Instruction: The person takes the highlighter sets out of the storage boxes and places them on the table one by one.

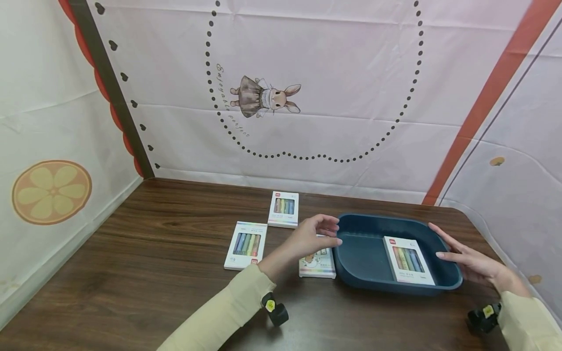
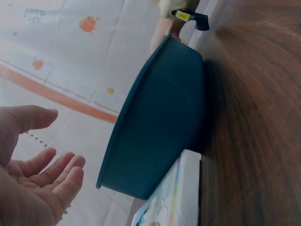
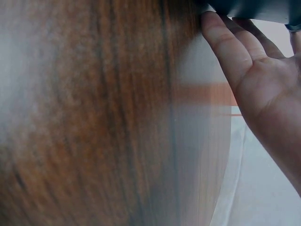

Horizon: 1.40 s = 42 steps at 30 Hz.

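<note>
A dark blue plastic tub [image 1: 364,278] stands on the table, with a white crayon box [image 1: 409,261] lying inside toward its right end. My right hand [image 1: 476,263] grips the tub's right rim, thumb over the inner side and fingers along the outside. At the tub's left rim, my left hand [image 1: 313,236] hovers with fingers loosely bent; the left wrist view shows a gap between this hand [image 2: 40,169] and the tub [image 2: 155,117]. Under the left hand another box [image 1: 317,265], printed side up, lies right against the tub, partly hidden by the hand.
Two more crayon boxes lie left of the left hand: a nearer one [image 1: 246,245] and a farther one [image 1: 283,209], their windows showing coloured sticks. The brown wooden table [image 1: 175,273] is bordered by printed cloth walls [image 1: 351,97] at the back and sides.
</note>
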Each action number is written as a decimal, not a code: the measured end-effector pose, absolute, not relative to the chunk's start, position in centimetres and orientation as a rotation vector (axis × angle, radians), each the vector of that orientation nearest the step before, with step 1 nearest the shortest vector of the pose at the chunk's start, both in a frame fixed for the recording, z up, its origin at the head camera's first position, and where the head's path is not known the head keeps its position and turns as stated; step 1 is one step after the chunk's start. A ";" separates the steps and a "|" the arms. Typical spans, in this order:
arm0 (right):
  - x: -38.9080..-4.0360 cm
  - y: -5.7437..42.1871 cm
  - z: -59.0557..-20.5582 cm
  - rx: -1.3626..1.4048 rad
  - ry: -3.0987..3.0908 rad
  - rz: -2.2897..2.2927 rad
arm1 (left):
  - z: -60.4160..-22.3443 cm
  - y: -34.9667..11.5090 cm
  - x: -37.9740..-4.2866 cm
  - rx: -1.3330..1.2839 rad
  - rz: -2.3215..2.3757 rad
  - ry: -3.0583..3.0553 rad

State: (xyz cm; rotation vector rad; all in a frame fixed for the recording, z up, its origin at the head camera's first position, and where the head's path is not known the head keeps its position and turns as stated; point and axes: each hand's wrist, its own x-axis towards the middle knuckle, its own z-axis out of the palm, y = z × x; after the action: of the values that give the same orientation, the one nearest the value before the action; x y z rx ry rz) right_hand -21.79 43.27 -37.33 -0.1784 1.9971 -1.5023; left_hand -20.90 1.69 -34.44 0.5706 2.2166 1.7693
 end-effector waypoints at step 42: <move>-21.9 43.1 -37.2 -0.176 2.047 -1.440 | -34.7 7.4 -21.3 0.577 1.702 2.098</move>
State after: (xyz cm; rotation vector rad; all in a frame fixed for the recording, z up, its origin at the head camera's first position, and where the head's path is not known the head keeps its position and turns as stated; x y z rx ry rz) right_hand -21.86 43.09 -37.17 -0.1763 2.0473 -1.4403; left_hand -21.35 7.39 -34.74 0.5773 2.0979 1.7017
